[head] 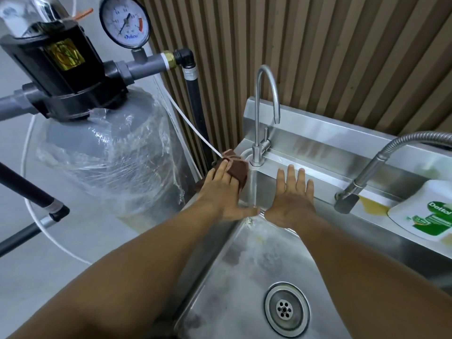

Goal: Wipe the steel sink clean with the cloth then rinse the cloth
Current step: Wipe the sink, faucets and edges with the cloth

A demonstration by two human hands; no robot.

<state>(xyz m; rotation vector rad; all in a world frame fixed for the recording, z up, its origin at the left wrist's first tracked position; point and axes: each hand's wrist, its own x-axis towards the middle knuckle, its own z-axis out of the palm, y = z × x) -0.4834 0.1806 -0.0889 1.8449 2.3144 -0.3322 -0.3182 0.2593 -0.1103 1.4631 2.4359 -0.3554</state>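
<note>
Filling the lower right, the steel sink (244, 277) has a brushed, smeared basin with cloudy patches, and its right side runs out of view. Left of it stands a grey rounded filter tank (105, 162) wrapped in crinkled clear plastic, with a black valve head on top and a round pressure gauge (125, 22) above.

A ribbed flexible metal faucet (381, 162) curves in from the right edge, its base cut off. A thin gooseneck tap (263, 113) rises from the sink's rear left corner.

A white Dettol bottle (425, 211) lies on the right ledge, partly cropped.

The right hand (292, 194) lies flat against the sink's rear wall, fingers straight and spread, holding nothing.

The left hand (223, 192) presses on the sink's rear left corner with straight fingers, thumb stretched toward the right hand.

The round perforated drain (283, 309) sits in the basin floor.

The brown cloth (238, 171), soft and bunched in folds, lies under and just beyond the left fingertips beside the tap's base. One fold covers the thumb-side fingers, so their position is hidden.
</note>
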